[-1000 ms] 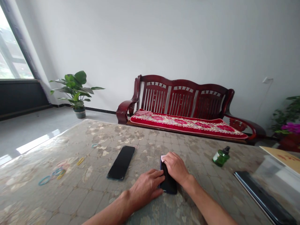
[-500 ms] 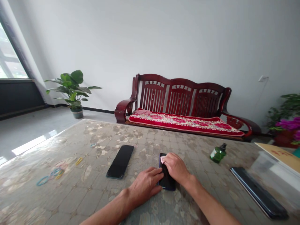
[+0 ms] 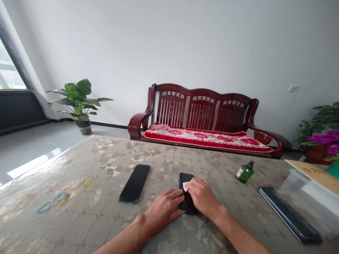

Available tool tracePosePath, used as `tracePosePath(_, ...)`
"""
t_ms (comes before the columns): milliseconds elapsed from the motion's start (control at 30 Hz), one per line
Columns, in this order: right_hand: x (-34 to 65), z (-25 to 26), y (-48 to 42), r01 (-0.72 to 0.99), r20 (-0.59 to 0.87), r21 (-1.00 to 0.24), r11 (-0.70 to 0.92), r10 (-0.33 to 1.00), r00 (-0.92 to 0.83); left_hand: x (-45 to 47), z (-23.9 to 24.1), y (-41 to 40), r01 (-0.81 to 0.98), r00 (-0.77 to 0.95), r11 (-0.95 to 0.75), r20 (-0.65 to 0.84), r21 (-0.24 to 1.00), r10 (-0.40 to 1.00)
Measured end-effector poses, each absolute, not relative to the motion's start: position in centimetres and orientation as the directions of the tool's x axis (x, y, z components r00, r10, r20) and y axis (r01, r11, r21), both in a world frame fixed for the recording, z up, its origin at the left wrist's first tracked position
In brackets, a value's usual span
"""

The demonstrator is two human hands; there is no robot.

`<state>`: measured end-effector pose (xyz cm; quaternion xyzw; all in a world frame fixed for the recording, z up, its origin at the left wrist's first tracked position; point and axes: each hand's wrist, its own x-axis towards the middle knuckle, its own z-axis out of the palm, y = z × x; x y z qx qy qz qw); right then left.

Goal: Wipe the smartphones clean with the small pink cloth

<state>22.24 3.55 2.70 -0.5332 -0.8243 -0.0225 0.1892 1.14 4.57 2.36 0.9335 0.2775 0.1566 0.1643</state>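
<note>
A dark smartphone (image 3: 188, 207) lies flat on the table in front of me, its screen up. My left hand (image 3: 165, 206) holds it by the left side, with the fingertips over the screen's edge and the thumb near the lower left corner. Pinched in my right hand (image 3: 202, 195) is a small white wipe (image 3: 185, 185), pressed against the upper half of the screen. The right hand covers part of the phone. To the left, a second black smartphone (image 3: 134, 183) rests on the table, apart from both hands.
A green pump bottle (image 3: 244, 172) stands to the right, near a long black case (image 3: 290, 215) and a clear box (image 3: 304, 187). Coloured rubber bands (image 3: 54, 201) lie at left on the patterned tablecloth (image 3: 100, 225). Beyond the table is a red wooden bench (image 3: 201, 106).
My right hand has slid a little down the screen with the wipe, baring the phone's top edge. My left hand keeps its place on the phone. The view has shifted slightly.
</note>
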Motion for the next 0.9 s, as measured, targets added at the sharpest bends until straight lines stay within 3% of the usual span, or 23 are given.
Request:
tracePosePath(233,23.6,2.8,7.4,0.955,0.34,-0.152,0.256,0.92,-0.192,1.1,1.6,4.9,0.477,0.787,-0.798,0.225,0.369,0.574)
tracePosePath(533,23.0,2.3,3.1,0.897,0.352,-0.174,0.407,0.876,-0.33,1.2,2.1,4.7,0.484,0.787,-0.798,0.221,0.359,0.576)
tracePosePath(800,23.5,2.5,7.3,0.952,0.354,-0.179,0.248,0.919,-0.172,1.2,1.8,4.9,0.49,0.787,-0.799,0.218,0.349,0.577)
tracePosePath(900,22.8,2.5,6.2,0.948,0.344,-0.173,0.266,0.919,-0.195,1.1,1.9,4.8,0.488,0.787,-0.8,0.221,0.348,0.576)
